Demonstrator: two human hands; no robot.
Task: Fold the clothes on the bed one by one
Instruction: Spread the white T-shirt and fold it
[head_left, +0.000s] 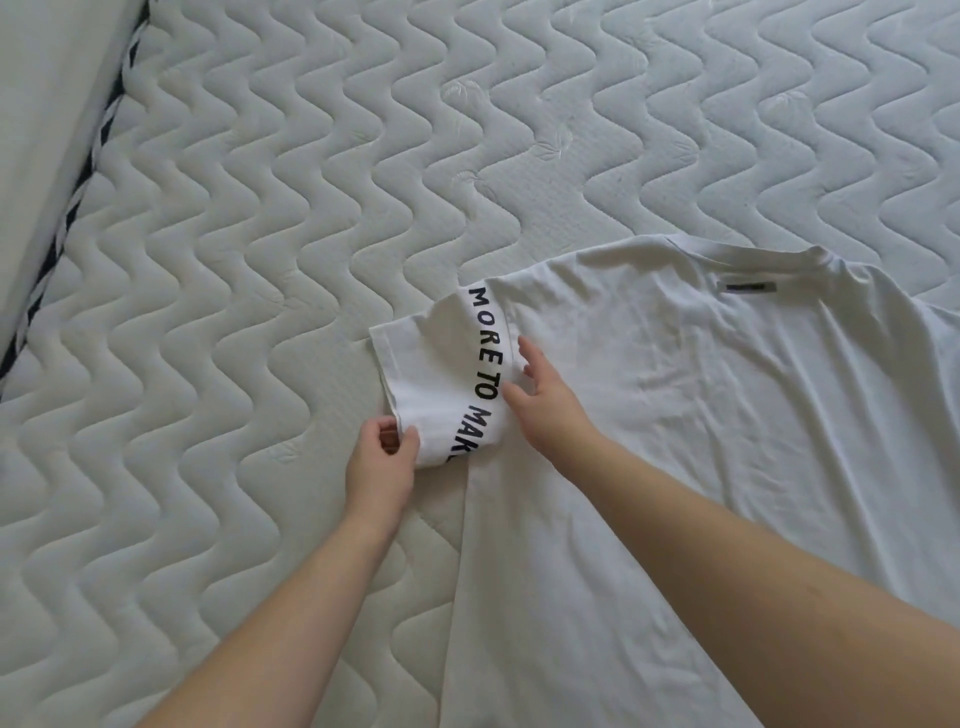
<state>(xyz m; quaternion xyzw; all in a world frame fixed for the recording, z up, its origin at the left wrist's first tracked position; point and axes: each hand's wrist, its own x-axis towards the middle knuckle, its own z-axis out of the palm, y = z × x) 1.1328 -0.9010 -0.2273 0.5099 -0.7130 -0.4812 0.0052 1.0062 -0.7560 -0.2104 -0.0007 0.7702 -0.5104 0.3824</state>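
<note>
A white T-shirt (701, 415) lies flat on the mattress, back side up, with its collar and a small grey label toward the far right. Its left sleeve (441, 374) carries black lettering along the seam and lies partly turned over. My left hand (382, 462) pinches the sleeve's near corner between thumb and fingers. My right hand (545, 400) rests with relaxed, spread fingers on the shirt at the sleeve seam, just right of the lettering.
The quilted white mattress (260, 260) with a wavy stitch pattern stretches left of and beyond the shirt. Its edge with dark-and-white piping (78, 192) runs diagonally at the far left, beside a pale surface.
</note>
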